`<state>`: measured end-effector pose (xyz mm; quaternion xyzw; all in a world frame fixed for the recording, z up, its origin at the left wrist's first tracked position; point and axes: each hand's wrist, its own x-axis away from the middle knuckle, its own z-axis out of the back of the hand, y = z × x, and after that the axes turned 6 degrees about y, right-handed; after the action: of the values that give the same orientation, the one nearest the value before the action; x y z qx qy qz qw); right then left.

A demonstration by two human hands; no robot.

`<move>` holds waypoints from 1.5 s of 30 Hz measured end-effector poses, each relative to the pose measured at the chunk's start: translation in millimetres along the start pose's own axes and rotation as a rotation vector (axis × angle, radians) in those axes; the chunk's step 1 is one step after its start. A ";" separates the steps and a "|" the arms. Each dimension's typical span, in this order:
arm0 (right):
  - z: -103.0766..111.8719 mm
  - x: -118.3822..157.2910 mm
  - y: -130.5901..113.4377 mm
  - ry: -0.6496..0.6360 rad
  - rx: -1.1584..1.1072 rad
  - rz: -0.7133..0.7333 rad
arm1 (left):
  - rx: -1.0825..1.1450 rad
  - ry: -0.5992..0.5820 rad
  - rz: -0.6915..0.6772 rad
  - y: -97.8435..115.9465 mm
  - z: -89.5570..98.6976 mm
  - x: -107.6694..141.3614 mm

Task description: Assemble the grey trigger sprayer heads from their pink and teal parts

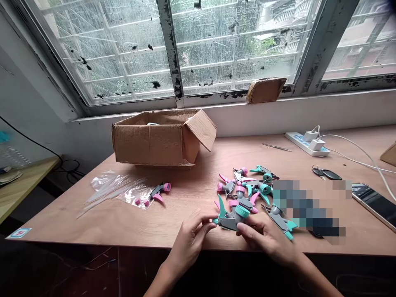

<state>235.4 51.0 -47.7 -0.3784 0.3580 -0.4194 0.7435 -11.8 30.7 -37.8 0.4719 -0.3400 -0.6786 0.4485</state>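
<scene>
Near the table's front edge, my left hand [192,236] pinches the teal-tipped end of a grey and teal spray nozzle [228,223]. My right hand [264,233] grips the same nozzle at its other end, beside the teal ring. The nozzle lies level between both hands, its teal lever pointing up. Just behind it is a pile of pink, teal and grey nozzles [227,187]. Another teal and grey nozzle [280,220] rests right of my right hand. Further left, a grey nozzle with a pink ring [160,191] lies by two small pink caps [141,202] on a plastic bag.
An open cardboard box [148,144] stands at the back left. Clear strips and bags [108,187] lie in front of it. At the right are a power strip [306,144] with cables, keys [327,173], a phone [375,204] and a blurred patch.
</scene>
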 end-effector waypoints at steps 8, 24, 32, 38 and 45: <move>-10.1 -3.9 11.6 0.297 -0.209 0.026 | 0.083 0.067 0.188 5.2 3.2 -3.8; -7.2 0.7 10.5 0.071 -0.138 0.010 | -0.021 0.055 0.087 -0.9 -1.1 3.2; -6.9 1.7 8.7 -0.004 0.093 0.134 | 0.153 0.064 0.219 7.3 -0.7 -5.7; -5.4 -2.6 -2.9 0.038 0.234 0.289 | 0.173 0.077 0.200 5.3 -1.6 -4.6; -3.3 -4.6 6.9 0.077 0.256 0.234 | 0.001 0.044 0.095 -0.2 0.4 -0.7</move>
<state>233.3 56.8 -54.2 -0.2200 0.3714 -0.3866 0.8150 -12.1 31.4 -37.7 0.4702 -0.3524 -0.6460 0.4872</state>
